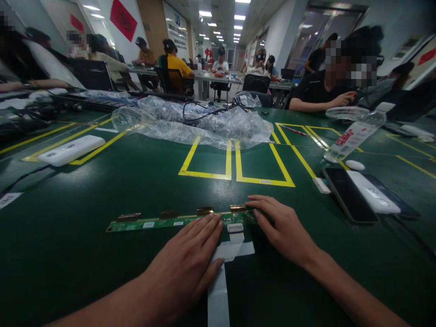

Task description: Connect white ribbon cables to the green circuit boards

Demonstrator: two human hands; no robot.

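Note:
A long, narrow green circuit board (150, 224) lies flat on the green table, with several copper-coloured flexible tabs (129, 217) along its far edge. My left hand (185, 259) rests flat over the middle of the board, fingers stretched out and together. At the board's right end is my right hand (281, 225), fingers slightly bent, their tips touching the board beside a copper tab; they partly hide that end. Between the hands sits a white connector (235, 228) on the near edge. A white flat cable (218, 295) runs from it toward me, with a crosswise white strip (238, 250).
Crumpled clear plastic film (204, 125) and black cables lie farther back. To the right are a phone (349, 195), a white power bank (373, 193) and a tilted water bottle (357, 134). Another white device (71, 150) is at left. Yellow tape marks the table; people sit beyond.

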